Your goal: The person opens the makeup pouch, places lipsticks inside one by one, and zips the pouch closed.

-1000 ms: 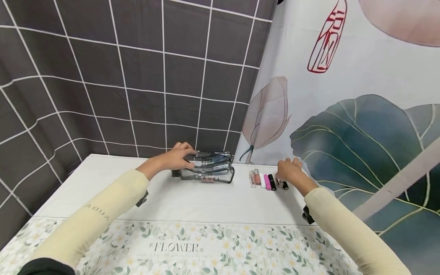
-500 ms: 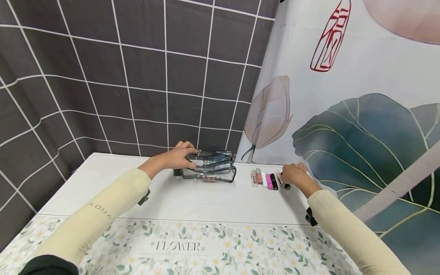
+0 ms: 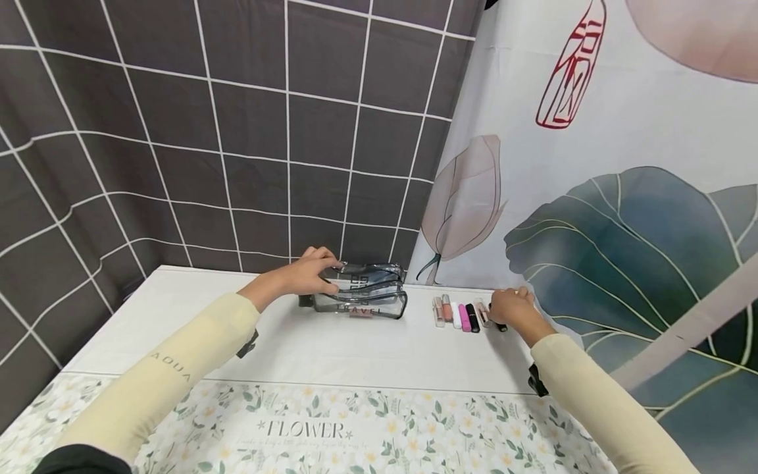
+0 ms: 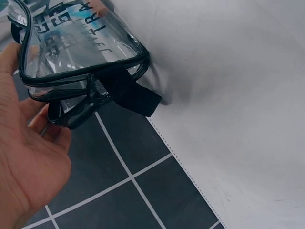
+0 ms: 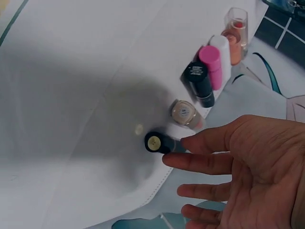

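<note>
My left hand (image 3: pixel 304 273) grips the left end of a clear toiletry bag (image 3: pixel 373 305) with black piping and the printed word TRAVEL. In the left wrist view, fingers curl behind the bag's edge, near its black fabric tab (image 4: pixel 136 98). Over on the right, my right hand (image 3: pixel 514 308) pinches a black lipstick tube (image 5: pixel 159 143) between thumb and index finger; the other fingers are spread. Beside it lies a clear lip gloss tube with a beige end (image 5: pixel 185 112). Further along the row are a black lipstick (image 5: pixel 199 83), a pink tube (image 5: pixel 211 67) and a white tube (image 5: pixel 220 45).
At the row's left end lie a peach tube (image 3: pixel 447 308) and a clear tube (image 3: pixel 438 312). The white table (image 3: pixel 355 355) has a floral mat (image 3: pixel 308 454) along its front. A dark gridded cloth (image 3: pixel 237 171) and a printed curtain (image 3: pixel 639 230) hang behind.
My right hand has shifted slightly right with the black lipstick, widening the gap from the other tubes. My left hand stays on the bag.
</note>
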A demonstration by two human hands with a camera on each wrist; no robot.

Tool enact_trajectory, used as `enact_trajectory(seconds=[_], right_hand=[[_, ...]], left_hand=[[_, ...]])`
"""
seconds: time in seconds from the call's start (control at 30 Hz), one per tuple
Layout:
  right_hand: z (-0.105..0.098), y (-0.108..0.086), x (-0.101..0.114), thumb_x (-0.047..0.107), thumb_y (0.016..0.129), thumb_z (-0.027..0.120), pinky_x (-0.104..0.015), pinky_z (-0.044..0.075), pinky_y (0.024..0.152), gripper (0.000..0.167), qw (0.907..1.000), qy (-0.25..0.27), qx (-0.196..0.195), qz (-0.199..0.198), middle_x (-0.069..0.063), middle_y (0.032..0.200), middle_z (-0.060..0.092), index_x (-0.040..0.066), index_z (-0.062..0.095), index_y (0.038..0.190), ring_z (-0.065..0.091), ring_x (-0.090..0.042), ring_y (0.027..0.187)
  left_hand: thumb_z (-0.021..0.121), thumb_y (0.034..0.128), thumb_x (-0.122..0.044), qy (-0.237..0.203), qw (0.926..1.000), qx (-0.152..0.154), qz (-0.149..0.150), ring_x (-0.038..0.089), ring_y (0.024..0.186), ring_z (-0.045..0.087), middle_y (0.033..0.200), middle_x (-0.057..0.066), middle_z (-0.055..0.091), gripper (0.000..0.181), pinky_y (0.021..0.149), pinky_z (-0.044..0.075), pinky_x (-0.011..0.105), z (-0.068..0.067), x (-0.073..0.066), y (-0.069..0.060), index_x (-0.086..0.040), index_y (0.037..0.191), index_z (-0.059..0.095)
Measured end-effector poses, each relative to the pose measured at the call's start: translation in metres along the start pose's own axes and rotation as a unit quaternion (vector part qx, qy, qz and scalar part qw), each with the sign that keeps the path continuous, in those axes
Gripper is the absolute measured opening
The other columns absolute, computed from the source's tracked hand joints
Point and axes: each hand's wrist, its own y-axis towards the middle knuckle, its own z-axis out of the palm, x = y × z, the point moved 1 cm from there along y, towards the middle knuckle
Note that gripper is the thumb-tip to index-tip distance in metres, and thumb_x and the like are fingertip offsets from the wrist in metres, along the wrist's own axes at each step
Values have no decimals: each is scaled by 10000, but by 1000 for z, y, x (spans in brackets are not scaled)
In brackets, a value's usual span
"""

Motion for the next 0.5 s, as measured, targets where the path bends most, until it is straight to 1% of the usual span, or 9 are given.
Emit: enact_trajectory(seconds=[0.17, 0.4, 0.5], right_hand=[[7, 3, -7, 129, 1055, 578, -711, 351, 1167, 386, 9997, 34, 123, 210, -396, 1341, 619, -135, 682, 1317, 443, -543, 1232], [12, 10, -19, 92, 1069, 547, -676, 354, 1095, 342, 9992, 175, 213, 275, -406, 1265, 602, -138, 679, 1285, 412, -505, 1125], [12, 12, -21, 82, 1072, 537, -671, 358, 1092, 346, 9990, 210, 266, 287, -415, 1279, 592, -146, 672, 1296, 406, -512, 1131]], left_hand=[[743, 1003, -331, -77, 9999, 55, -49, 373, 1433, 405, 1605, 197, 499, 716, 1245, 445, 652, 1, -1, 0, -2, 1620, 585], [751, 993, -320, -74, 9999, 29, -85, 364, 1423, 409, 1596, 187, 505, 717, 1235, 450, 648, 0, -1, 1, 6, 1611, 592], [750, 999, -314, -78, 9999, 36, -110, 361, 1424, 412, 1602, 184, 506, 705, 1234, 453, 644, -1, -1, 2, -4, 1612, 595]])
